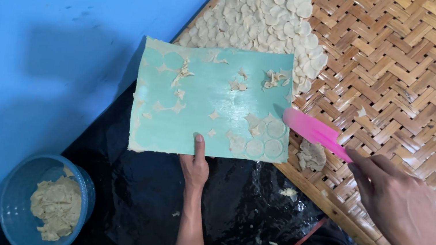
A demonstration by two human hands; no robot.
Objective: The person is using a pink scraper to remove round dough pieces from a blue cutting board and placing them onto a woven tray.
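Nearest the camera, at the lower left, a blue basket [45, 203] holds a heap of beige dough scraps [56, 208]. Just beside it spreads a crinkled black plastic sheet [159, 200], shiny and flecked with crumbs.

On that sheet rests the person's left hand [195, 165], its thumb pressed flat on the near edge of a pale green board [204, 100] and the fingers tucked out of sight beneath it. The hand steadies the board rather than closing round it. The board looks thin, stiff and light, so a pinch at its bare near edge should be enough to hold it; its smooth face is likely slippery where dough has smeared.

To the right, the right hand [397, 203] is closed around the handle end of a pink scraper [316, 131], whose flat blade touches the board's right edge. The blade looks like flexible plastic, judged springy enough to slide under dough without gouging.

On the board's near right corner lie a few round dough discs [265, 139], with thin star-shaped trimmings scattered over the rest. These look soft, thin and easily torn or stretched, best lifted from underneath. A small lump of dough [312, 155] sits just off the board's corner.

Farther off, the board's far edge overlaps a woven bamboo tray [424, 73], where many more discs [264, 13] lie crowded in a patch. A blue surface [41, 24] fills the left side.
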